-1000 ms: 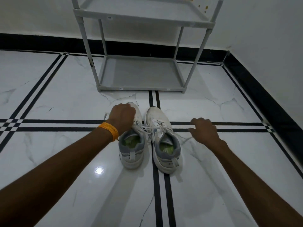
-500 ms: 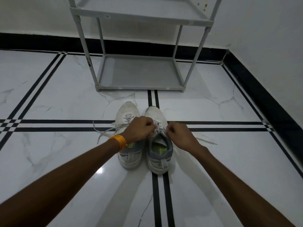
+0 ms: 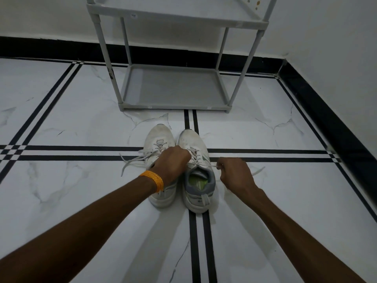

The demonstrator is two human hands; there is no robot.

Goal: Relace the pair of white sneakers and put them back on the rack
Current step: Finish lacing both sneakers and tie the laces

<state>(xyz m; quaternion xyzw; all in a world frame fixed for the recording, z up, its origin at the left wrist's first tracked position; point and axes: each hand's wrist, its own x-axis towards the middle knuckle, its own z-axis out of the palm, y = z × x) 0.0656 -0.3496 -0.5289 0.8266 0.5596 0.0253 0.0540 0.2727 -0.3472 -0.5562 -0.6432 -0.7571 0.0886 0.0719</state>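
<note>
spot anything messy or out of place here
The left sneaker has untied laces trailing loose across the floor. The rack shows a dark scuff on its front left leg. Nothing spilled.

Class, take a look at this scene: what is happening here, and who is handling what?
A person is lacing a pair of white sneakers on the tiled floor. The right hand pulls a lace end out sideways from the right sneaker; the left hand is closed over the laces between the two shoes. The left sneaker has loose laces trailing left. The grey rack beyond stands empty.
</note>
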